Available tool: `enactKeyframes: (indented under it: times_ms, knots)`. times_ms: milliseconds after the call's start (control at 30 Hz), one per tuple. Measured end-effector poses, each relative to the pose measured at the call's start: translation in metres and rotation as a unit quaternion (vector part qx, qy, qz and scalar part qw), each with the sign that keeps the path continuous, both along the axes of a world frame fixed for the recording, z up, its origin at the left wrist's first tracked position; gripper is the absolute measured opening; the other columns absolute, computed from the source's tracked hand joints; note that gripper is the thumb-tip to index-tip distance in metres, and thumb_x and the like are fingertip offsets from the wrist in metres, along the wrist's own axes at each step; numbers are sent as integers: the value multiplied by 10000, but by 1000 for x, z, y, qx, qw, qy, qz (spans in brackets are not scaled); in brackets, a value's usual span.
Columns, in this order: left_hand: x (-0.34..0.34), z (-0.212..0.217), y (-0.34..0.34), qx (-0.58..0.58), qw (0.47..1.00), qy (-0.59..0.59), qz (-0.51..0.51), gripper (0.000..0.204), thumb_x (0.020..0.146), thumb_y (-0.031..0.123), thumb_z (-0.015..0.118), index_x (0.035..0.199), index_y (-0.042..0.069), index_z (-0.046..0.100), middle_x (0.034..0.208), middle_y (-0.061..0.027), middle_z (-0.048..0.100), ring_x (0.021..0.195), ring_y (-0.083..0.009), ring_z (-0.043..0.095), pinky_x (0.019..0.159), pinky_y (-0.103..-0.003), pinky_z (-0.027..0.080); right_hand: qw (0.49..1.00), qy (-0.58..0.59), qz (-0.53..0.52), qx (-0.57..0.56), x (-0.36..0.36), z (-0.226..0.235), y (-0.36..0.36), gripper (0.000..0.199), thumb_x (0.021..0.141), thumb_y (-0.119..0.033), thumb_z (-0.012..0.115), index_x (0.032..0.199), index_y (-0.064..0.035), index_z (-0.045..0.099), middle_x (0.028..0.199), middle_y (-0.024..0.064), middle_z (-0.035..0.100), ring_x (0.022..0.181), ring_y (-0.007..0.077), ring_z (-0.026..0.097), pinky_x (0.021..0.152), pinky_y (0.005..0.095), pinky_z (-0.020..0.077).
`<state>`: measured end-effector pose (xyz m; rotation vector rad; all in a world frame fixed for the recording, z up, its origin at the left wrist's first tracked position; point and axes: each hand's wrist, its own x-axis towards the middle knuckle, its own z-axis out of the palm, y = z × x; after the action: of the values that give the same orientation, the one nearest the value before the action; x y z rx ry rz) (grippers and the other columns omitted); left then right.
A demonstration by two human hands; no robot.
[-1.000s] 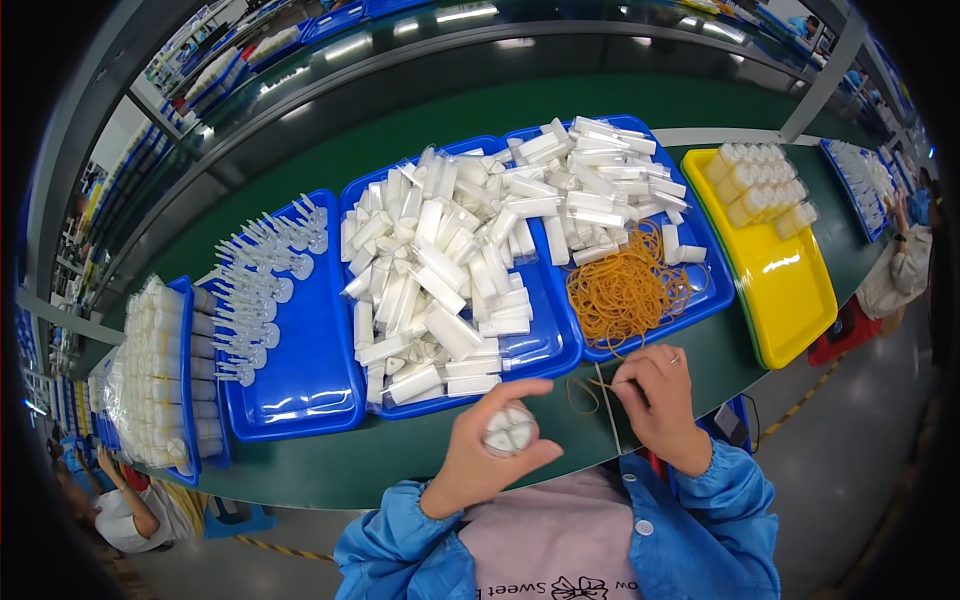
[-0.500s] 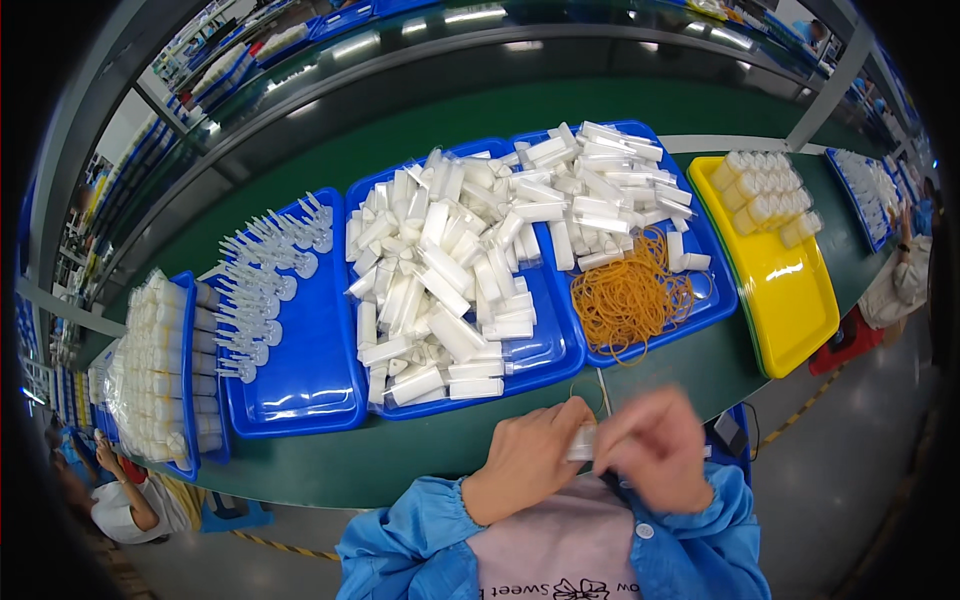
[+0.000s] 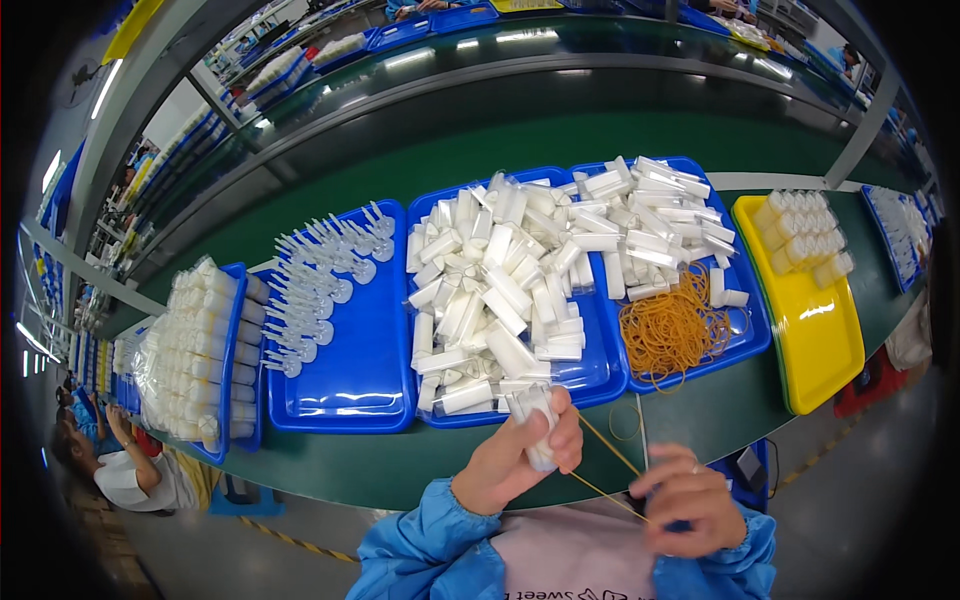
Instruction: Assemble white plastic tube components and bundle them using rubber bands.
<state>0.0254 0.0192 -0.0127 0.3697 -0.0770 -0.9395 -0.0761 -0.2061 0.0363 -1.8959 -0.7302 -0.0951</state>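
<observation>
In my left hand (image 3: 515, 455) is a clear, plastic-wrapped white piece (image 3: 540, 440), held upright between thumb and fingers. A rubber band (image 3: 612, 447) is stretched from it toward my right hand (image 3: 690, 505), its two strands pulled apart. My right fingers are curled on the band's end and slightly blurred. Ahead lies a pile of wrapped white pieces (image 3: 490, 300) in a blue tray (image 3: 600, 390). To its right, a heap of orange rubber bands (image 3: 665, 335) shares another blue tray (image 3: 745, 345) with more white pieces.
At left, a blue tray (image 3: 340, 395) carries rows of clear thin-stemmed parts (image 3: 320, 290); beside it stand bagged white containers (image 3: 195, 350). A yellow tray (image 3: 820, 345) with white-and-yellow containers (image 3: 800, 235) is at right. A loose rubber band (image 3: 626, 424) lies near the table edge. Another person (image 3: 130, 470) sits far left.
My left hand has raised and tilted up the wrapped piece. My right hand has drawn away to the right, stretching the rubber band. The view has shifted, so the trays appear farther right.
</observation>
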Motion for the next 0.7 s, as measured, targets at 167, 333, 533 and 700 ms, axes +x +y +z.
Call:
enactKeyframes:
  times_ms: [167, 333, 533, 700]
  knots:
    - [-6, -2, -9, 69, 993, -64, 68, 505, 787, 503, 722, 989, 114, 470, 789, -16, 494, 730, -155, 509, 665, -301, 414, 704, 248, 75, 661, -15, -39, 14, 344, 885, -76, 556, 1226, -35, 576, 1065, 146, 645, 765, 309, 630, 839, 464, 524]
    - [-10, -2, -13, 231, 921, -295, 108, 777, 761, 644, 647, 1210, 32, 479, 719, -49, 544, 643, -141, 535, 580, -269, 424, 653, 431, 48, 621, 4, -50, 10, 627, 875, 31, 520, 1452, -98, 312, 1418, 164, 402, 807, 236, 605, 645, 316, 512]
    - [-10, 10, -11, 408, 779, -462, 113, 990, 827, 792, 211, 1377, -6, 414, 619, -59, 589, 526, -177, 553, 508, -287, 421, 752, 494, 44, 434, 27, -36, 21, 688, 864, 59, 564, 1471, -94, 280, 1485, 137, 308, 872, 183, 586, 635, 259, 551]
    - [-7, 4, -16, 467, 580, -655, 132, 656, 976, 513, 324, 1424, 37, 375, 607, -90, 596, 510, -296, 583, 480, -390, 422, 956, 225, -116, 149, 25, -24, 47, 430, 821, -41, 668, 1236, -99, 570, 1146, 81, 511, 904, 171, 594, 656, 293, 567]
